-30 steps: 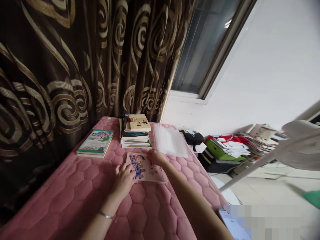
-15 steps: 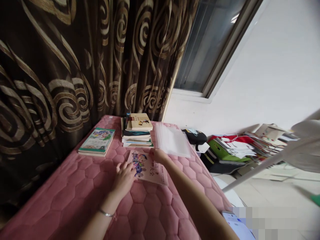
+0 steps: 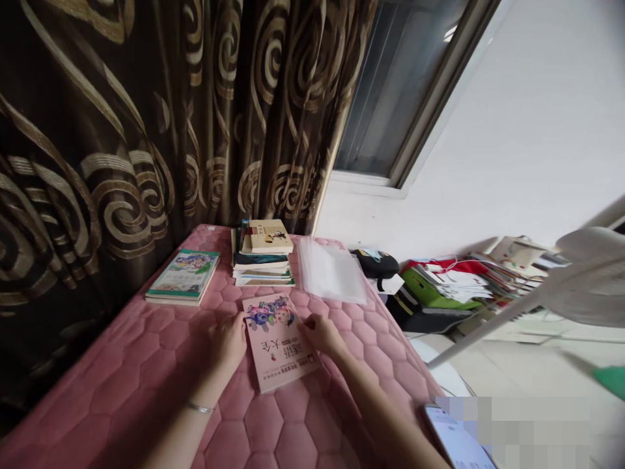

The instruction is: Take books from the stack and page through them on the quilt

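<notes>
A pink paperback book (image 3: pixel 283 348) with cartoon figures and Chinese lettering lies between my hands, its print upside down to me. My left hand (image 3: pixel 228 339) grips its left edge, the fingertips partly hidden. On the opposite edge, my right hand (image 3: pixel 321 333) has thumb and fingers closed on the upper right side. Beyond the book stands a stack of books (image 3: pixel 263 267) topped by a tan one. Clear plastic sleeves (image 3: pixel 332 270) lie to the right of that stack, and green-edged books (image 3: pixel 184 277) rest to the left.
Everything sits on a pink quilted mattress (image 3: pixel 254 430). A patterned curtain (image 3: pixel 215 130) hangs along its far left side. By the right edge are a phone (image 3: pixel 456 436), a white fan (image 3: pixel 512 299) and piled bags and papers (image 3: pixel 449 283) against the wall.
The pink book has been turned about a quarter turn, so its cartoon end now points away. Both hands have shifted to its left and right edges; the left fingers no longer lie across the cover.
</notes>
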The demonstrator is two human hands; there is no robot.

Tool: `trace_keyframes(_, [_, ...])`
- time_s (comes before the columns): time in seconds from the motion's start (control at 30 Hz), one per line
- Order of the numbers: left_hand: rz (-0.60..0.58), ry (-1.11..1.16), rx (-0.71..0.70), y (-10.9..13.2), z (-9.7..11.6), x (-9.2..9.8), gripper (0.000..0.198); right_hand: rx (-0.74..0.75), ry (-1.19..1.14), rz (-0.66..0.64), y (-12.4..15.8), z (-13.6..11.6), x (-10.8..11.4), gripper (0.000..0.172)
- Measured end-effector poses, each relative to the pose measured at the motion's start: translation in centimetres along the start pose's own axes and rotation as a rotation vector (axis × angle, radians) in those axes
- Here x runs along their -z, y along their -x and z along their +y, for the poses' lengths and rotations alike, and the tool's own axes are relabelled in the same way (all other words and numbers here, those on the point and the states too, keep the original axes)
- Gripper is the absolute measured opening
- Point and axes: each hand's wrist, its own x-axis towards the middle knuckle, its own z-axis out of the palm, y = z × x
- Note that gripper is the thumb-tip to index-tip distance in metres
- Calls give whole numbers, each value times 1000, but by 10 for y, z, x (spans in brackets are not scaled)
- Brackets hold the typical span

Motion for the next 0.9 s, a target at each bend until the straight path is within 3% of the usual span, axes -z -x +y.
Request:
trace_keyframes(0.17, [-22, 293, 95, -1, -6, -15, 34, -40, -150, 49, 15, 2, -7, 15])
trace_keyframes(0.3, [-7, 637, 49, -6, -12, -30, 39, -32, -181, 45, 17, 6, -10, 20])
trace_keyframes(0.53, [-66, 839, 22, -14, -9, -44, 47, -18, -67, 88, 11, 4, -14, 25])
trace_keyframes(0.7, [-76, 853, -4, -13, -10, -50, 54, -4, -10, 99, 12, 4, -15, 24])
trace_keyframes(0.9, [-4, 607, -133, -11, -7, -39, 27, 20, 10, 122, 16, 0, -11, 23])
